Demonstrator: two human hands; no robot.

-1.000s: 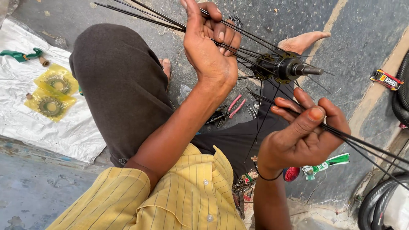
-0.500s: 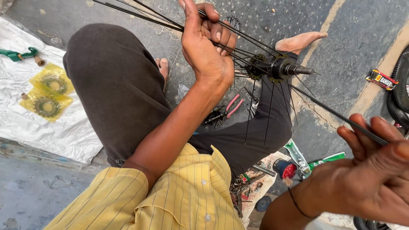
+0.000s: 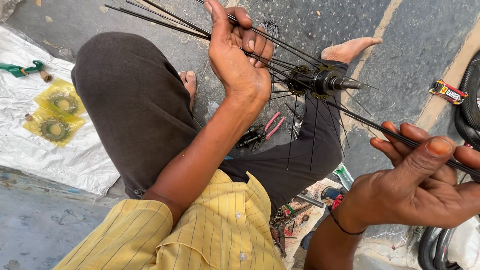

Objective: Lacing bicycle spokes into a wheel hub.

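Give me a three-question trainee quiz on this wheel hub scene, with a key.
1. True or false: the left hand grips a bunch of black spokes that run to the hub.
2. Which lies on the white sheet? A) pink-handled pliers B) two sprockets in yellow packets C) a tyre
3. Fill in: the right hand pinches a spoke under its ____.

Key:
1. True.
2. B; the packets lie on the sheet, the pliers on the ground by the knee.
3. Thumb.
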